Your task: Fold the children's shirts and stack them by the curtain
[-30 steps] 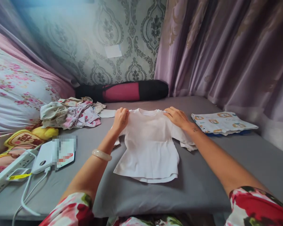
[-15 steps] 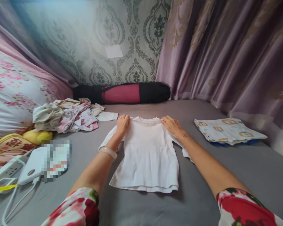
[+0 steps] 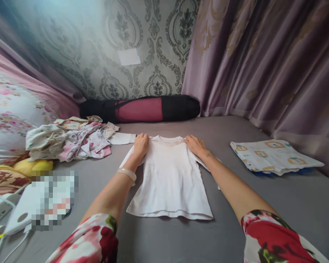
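A small white long-sleeved shirt (image 3: 173, 175) lies spread on the grey bed sheet, with its neckline away from me and its hem towards me. My left hand (image 3: 141, 144) is closed on the shirt's left shoulder, fingertips curled over the top edge. On the opposite shoulder, my right hand (image 3: 196, 144) pinches the cloth near the collar. Both sleeves run outward beneath my forearms and are partly hidden. The hem looks fairly straight, with light creases in the body.
Left lies a crumpled heap of small printed clothes (image 3: 79, 140). Nearer stand a power strip (image 3: 2, 212) and a white device (image 3: 22, 215) with cables. To the right is a stack of folded printed cloth (image 3: 274, 155). A black and pink rolled bag (image 3: 142, 109) lies along the wall.
The shirt's body is flatter, and its lower right corner has spread outward. My right hand has shifted slightly left, still at the shoulder. The view has moved a little.
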`<state>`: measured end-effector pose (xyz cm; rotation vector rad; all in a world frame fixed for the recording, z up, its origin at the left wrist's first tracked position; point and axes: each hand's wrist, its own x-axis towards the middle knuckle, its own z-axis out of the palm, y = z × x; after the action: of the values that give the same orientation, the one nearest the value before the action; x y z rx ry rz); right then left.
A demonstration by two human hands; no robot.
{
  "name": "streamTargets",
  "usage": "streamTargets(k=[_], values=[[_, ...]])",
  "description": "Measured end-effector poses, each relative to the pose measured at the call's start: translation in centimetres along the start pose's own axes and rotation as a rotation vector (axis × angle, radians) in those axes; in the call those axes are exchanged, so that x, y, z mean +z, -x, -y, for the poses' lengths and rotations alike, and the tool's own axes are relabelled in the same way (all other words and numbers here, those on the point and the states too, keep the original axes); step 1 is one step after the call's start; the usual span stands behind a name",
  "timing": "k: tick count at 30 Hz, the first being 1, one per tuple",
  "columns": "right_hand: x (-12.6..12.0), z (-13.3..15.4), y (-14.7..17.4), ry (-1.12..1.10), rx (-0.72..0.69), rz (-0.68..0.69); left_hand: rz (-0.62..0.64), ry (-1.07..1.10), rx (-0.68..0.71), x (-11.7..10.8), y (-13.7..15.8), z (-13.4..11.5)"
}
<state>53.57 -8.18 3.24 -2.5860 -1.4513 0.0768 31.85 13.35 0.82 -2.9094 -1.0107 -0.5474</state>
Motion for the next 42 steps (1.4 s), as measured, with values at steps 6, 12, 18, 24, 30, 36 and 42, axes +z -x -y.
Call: streamTargets(k=[6,12,18,24,30,36,42], values=[[0.0,0.2,-0.4,0.01,0.033,0.027,0.02,-0.043,-0.014,0.5,-0.9,-0.1],[0.3,-0.5,-0.4,-0.068,0.135,0.051,0.17,0.028,-0.222,-0.3,-0.3,0.0],[-1.5,-3.7,0.7,-0.274,0.142,0.155,0.342,0.32,-0.459,-4.0,1.3,3.4],[-2.9,-8.1,4.2,-0.707,0.28,0.241,0.35,0.628,-0.552,-6.7,4.7,6.8],[-3.5,-10.7,6.8,-0.944,0.368,0.303,0.466,0.903,-0.466,-6.8,6.7,8.8],[-3.4,-10.3,7.1,-0.962,0.373,0.287,0.524,0.854,-0.469,-6.8,6.7,9.1],[-3.1,-9.4,6.1,-0.621,0.318,-0.072,0.5,0.99,-0.431,-6.7,6.4,8.0]])
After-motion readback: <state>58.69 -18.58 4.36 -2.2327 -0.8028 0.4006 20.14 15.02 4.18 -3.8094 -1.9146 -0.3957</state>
